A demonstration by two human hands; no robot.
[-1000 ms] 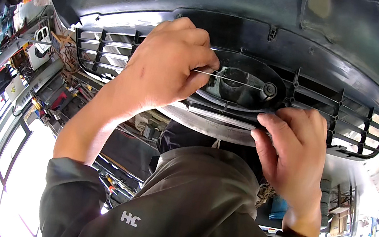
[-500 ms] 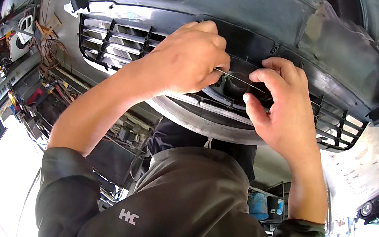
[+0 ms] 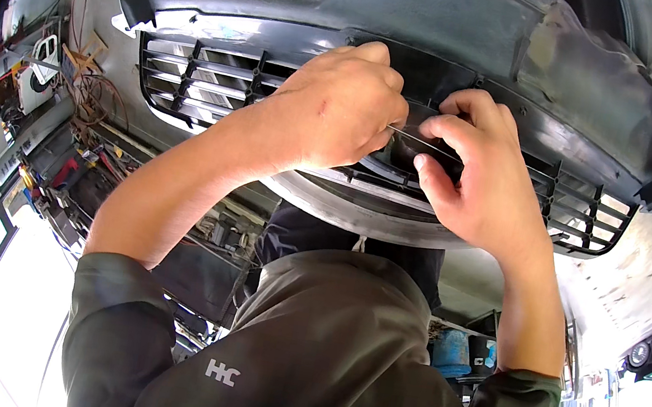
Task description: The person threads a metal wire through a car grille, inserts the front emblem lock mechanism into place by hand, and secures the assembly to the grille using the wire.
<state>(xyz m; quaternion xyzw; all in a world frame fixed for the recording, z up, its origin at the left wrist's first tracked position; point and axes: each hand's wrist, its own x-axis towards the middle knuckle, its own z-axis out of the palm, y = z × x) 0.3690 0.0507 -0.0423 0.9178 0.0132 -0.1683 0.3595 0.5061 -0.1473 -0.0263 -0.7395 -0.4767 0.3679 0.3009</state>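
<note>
Wire (image 3: 410, 136) across the middle of the black bumper grille (image 3: 257, 78) was pinched in the closed left hand (image 3: 345, 109), while the right hand (image 3: 480, 172), lifted from the grille's lower edge, hung half-open, thumb and forefinger parted around it, bringing both hands there.

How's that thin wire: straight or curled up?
Straight, where it shows: the thin wire runs in one line from the left hand toward the right hand.
</note>
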